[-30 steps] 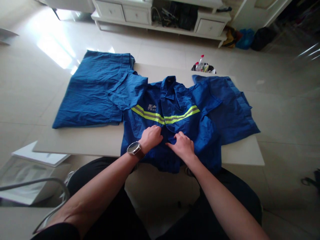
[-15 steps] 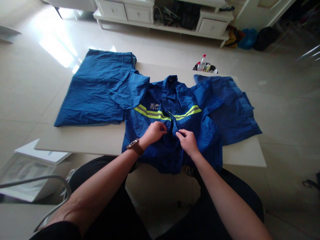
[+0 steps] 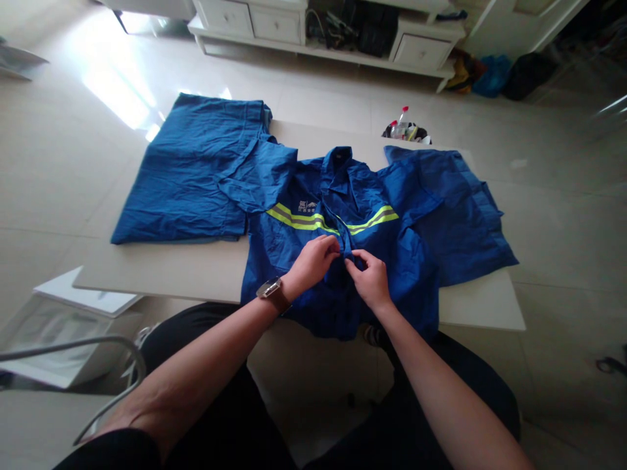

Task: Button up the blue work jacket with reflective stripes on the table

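A blue short-sleeved work shirt (image 3: 308,261) with a yellow and grey reflective band lies front up on a low table (image 3: 166,267), its collar pointing away from me. Its lower hem hangs over the near edge. My left hand (image 3: 318,258), with a watch (image 3: 270,287) on the wrist, pinches one front edge of the shirt just below the band. Close beside it, my right hand (image 3: 369,277) is closed on the other front edge. The two edges meet between my fingertips; any button there is too small to make out.
Folded blue cloth (image 3: 181,176) lies at the table's left, partly under a sleeve. More blue clothing (image 3: 465,215) is at the right. Bottles with red caps (image 3: 403,121) stand beyond the far edge. A white cabinet (image 3: 279,26) is at the back, a white box (image 3: 73,339) lower left.
My left hand has moved right and slightly up, to my right hand. The gap between the shirt's front edges has closed. My right hand has hardly moved.
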`<state>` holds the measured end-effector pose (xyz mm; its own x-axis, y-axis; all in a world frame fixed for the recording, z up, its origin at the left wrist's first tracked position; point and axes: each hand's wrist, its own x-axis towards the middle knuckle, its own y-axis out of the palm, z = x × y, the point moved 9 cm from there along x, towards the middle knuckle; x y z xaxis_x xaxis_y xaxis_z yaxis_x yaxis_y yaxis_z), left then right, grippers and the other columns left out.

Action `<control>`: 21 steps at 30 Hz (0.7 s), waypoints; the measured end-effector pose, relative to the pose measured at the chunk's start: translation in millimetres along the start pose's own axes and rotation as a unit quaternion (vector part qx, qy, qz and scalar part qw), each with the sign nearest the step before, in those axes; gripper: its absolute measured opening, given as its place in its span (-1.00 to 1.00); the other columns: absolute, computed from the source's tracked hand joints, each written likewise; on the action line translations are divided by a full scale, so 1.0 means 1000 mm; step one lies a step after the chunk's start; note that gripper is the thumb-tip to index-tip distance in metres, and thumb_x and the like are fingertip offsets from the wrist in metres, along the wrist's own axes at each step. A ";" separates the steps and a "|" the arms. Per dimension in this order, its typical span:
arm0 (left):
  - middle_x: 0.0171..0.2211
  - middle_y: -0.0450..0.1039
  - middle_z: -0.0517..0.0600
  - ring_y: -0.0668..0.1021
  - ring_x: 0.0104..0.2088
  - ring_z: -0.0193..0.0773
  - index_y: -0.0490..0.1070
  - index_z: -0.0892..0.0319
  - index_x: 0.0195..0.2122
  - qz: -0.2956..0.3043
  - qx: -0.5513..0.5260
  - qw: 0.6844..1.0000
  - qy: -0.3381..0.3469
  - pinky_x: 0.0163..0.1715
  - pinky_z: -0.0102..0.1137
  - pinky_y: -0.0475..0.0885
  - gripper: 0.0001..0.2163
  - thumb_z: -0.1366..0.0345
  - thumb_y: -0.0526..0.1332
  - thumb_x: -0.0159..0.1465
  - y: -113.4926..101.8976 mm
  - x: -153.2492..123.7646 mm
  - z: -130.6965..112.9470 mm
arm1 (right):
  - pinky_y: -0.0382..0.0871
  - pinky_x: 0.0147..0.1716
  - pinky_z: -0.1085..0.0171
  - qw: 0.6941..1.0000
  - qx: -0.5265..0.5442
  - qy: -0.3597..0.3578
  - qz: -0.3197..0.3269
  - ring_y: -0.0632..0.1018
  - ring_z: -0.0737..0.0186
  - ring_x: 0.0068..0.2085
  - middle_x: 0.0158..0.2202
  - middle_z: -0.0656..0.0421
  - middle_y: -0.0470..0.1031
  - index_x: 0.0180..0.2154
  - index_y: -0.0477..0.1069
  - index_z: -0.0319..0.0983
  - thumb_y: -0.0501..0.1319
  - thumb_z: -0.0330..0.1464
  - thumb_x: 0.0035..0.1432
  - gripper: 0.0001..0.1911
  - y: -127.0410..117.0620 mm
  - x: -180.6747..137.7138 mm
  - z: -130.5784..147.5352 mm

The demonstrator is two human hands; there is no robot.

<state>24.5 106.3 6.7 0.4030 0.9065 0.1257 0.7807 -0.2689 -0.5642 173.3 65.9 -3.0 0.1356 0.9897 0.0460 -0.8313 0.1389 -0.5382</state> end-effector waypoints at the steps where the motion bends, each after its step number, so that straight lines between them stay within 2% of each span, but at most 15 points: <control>1: -0.33 0.46 -0.03 0.49 -0.31 -0.28 0.46 0.19 -0.28 0.000 -0.005 1.000 -0.001 -0.25 -0.39 0.41 -0.91 0.50 0.23 0.27 0.001 0.000 0.001 | 0.46 -0.15 0.17 1.000 -0.007 -0.008 0.003 0.62 0.07 -0.26 -0.24 0.05 0.67 -0.21 0.61 -0.26 0.26 -0.23 0.15 -0.72 0.000 -0.001 0.003; 7: -0.29 0.51 0.00 0.54 -0.30 -0.29 0.51 0.20 -0.26 0.002 0.002 1.000 -0.001 -0.23 -0.40 0.44 -0.85 0.54 0.20 0.23 0.005 -0.002 0.002 | 0.48 -0.08 0.17 0.998 -0.031 -0.047 0.009 0.65 0.05 -0.18 -0.20 0.04 0.68 -0.20 0.61 -0.23 0.22 -0.23 0.23 -0.74 0.001 -0.001 0.012; 12: -0.33 0.53 -0.07 0.56 -0.32 -0.33 0.46 0.17 -0.14 -0.006 -0.064 0.997 -0.032 -0.25 -0.46 0.44 -0.76 0.55 0.23 0.20 0.002 -0.001 0.003 | 0.47 -0.01 0.15 0.996 -0.050 -0.062 0.028 0.65 0.05 -0.09 -0.16 0.04 0.67 -0.17 0.63 -0.19 0.07 -0.31 0.32 -0.67 0.005 0.000 0.013; 16: -0.34 0.53 -0.08 0.57 -0.32 -0.33 0.43 0.17 -0.07 0.003 -0.081 0.996 -0.027 -0.25 -0.47 0.43 -0.71 0.56 0.23 0.19 0.003 -0.001 0.002 | 0.47 -0.02 0.15 0.997 -0.026 -0.060 0.031 0.65 0.05 -0.11 -0.16 0.07 0.68 -0.20 0.63 -0.18 0.15 -0.33 0.27 -0.73 0.004 0.000 0.012; 21: -0.35 0.52 -0.09 0.57 -0.31 -0.33 0.41 0.16 -0.13 0.015 -0.097 0.995 -0.014 -0.25 -0.46 0.41 -0.73 0.58 0.20 0.18 0.006 -0.002 -0.001 | 0.45 -0.16 0.19 0.998 0.002 -0.046 0.048 0.63 0.09 -0.24 -0.24 0.09 0.68 -0.23 0.63 -0.21 0.25 -0.27 0.21 -0.78 0.006 0.002 0.008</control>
<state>29.0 102.0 3.8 0.4167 0.9049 0.0866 0.8472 -0.3520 -0.3980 164.8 68.7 0.6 0.0053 0.9974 0.0719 -0.8406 0.0434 -0.5399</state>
